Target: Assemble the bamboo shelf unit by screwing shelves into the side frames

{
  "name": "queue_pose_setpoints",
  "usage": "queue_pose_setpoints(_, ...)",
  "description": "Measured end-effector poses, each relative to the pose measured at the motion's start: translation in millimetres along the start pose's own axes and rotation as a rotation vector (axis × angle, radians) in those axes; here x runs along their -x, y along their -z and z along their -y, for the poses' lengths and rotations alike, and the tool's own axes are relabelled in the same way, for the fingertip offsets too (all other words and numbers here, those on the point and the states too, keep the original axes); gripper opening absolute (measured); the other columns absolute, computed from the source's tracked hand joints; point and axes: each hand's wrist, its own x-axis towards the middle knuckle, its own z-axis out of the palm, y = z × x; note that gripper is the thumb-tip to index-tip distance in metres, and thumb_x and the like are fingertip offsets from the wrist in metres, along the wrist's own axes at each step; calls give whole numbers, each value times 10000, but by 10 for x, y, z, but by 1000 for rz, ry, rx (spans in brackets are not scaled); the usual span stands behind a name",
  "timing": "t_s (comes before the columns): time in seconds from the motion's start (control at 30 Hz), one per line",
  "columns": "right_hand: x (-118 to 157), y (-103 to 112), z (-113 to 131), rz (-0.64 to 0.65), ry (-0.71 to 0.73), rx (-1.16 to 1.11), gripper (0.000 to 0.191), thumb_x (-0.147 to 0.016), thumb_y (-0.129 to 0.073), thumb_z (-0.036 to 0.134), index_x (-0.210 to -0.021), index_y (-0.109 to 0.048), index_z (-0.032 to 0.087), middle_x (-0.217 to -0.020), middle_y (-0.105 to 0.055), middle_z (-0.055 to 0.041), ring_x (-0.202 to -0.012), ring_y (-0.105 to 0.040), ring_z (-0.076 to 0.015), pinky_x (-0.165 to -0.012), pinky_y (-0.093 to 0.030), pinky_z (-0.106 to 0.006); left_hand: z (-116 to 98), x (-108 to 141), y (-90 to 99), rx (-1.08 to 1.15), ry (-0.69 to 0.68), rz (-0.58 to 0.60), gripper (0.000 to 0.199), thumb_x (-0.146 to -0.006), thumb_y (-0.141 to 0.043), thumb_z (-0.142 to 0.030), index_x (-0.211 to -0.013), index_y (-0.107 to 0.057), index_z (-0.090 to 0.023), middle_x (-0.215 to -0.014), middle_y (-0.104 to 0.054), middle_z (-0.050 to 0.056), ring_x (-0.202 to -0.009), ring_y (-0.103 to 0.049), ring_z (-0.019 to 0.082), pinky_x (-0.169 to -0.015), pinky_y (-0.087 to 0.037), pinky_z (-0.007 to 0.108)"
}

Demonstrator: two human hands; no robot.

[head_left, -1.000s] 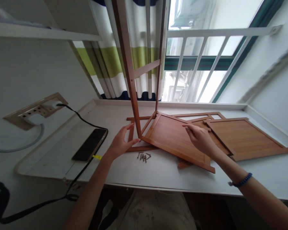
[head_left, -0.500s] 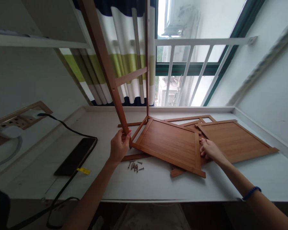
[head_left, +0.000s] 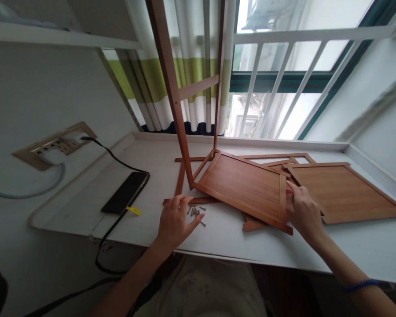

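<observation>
My left hand [head_left: 176, 220] hovers by a small pile of screws [head_left: 195, 211], thumb and fingers apart and holding nothing. Behind it, an upright wooden frame [head_left: 176, 103] joins the left end of a brown wooden panel [head_left: 244, 187] at a corner. At the panel's right edge is my right hand [head_left: 303, 211], its fingers curled at the edge and partly hidden; whether it grips the panel or something else cannot be made out.
A second wooden panel [head_left: 356, 189] and loose slats [head_left: 181, 176] lie on the white surface [head_left: 224, 237]. To the left are a black phone [head_left: 120, 196], a dark cable [head_left: 114, 156] and a wall socket [head_left: 56, 145]. A barred window stands behind.
My left hand has let go of the upright frame and come down beside the screws, its fingers spread. My right hand has moved closer against the panel's right edge. The camera view has shifted.
</observation>
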Motion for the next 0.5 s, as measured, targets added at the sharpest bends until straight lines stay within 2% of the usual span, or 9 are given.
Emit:
queue_pose_setpoints(0.07,242,-64,298,42,190,2,440,-907,-232,353,-1255,-417,158,-999,-522,-112,-850,-513,-213,-723,-406,-322,3,182,-42,-65,5,182,551,-688,-554,-564,-1068,-488,-170,-974,-555,108,-877,-539,257,-747,-454,385)
queue_pose_setpoints(0.13,487,-231,627,188,559,91,465,-924,-140,272,-1303,-340,93,-946,-538,-123,-833,-523,-192,-704,-421,-292,30,250,-87,-68,18,283,631,-676,-525,-611,-1103,-481,-148,-996,-555,118,-879,-533,259,-741,-455,384)
queue_pose_setpoints(0.17,594,-341,785,242,630,108,452,-926,-141,252,-1303,-341,104,-947,-546,-115,-836,-527,-187,-684,-427,-277,46,248,-103,-61,18,313,655,-675,-513,-623,-1116,-475,-140,-1011,-552,121,-891,-527,261,-753,-453,387)
queue_pose_setpoints(0.23,754,-567,1059,316,705,135,414,-925,-206,246,-1284,-370,122,-932,-562,-99,-832,-534,-185,-643,-432,-254,77,204,-114,-45,6,350,668,-679,-495,-628,-1127,-467,-134,-1030,-544,121,-920,-514,261,-784,-446,390)
queue_pose_setpoints(0.3,827,-747,1248,345,701,172,434,-919,-277,307,-1281,-360,83,-943,-562,-120,-829,-540,-199,-626,-439,-258,98,148,-106,-24,-11,381,641,-700,-488,-606,-1134,-455,-136,-1025,-541,110,-936,-507,251,-807,-440,382)
queue_pose_setpoints(0.43,778,-886,1387,363,675,242,678,-841,-375,557,-1270,-325,34,-976,-549,-155,-860,-548,-231,-636,-455,-285,118,90,-84,-9,-59,447,526,-738,-508,-524,-1109,-451,-155,-1007,-542,86,-935,-510,227,-815,-442,360)
queue_pose_setpoints(0.5,712,-898,1398,378,688,279,635,-830,-364,585,-1202,-390,71,-934,-566,-138,-818,-568,-226,-603,-450,-284,122,74,-84,-20,-98,475,489,-737,-535,-487,-1088,-452,-157,-1005,-542,83,-931,-516,221,-798,-453,346)
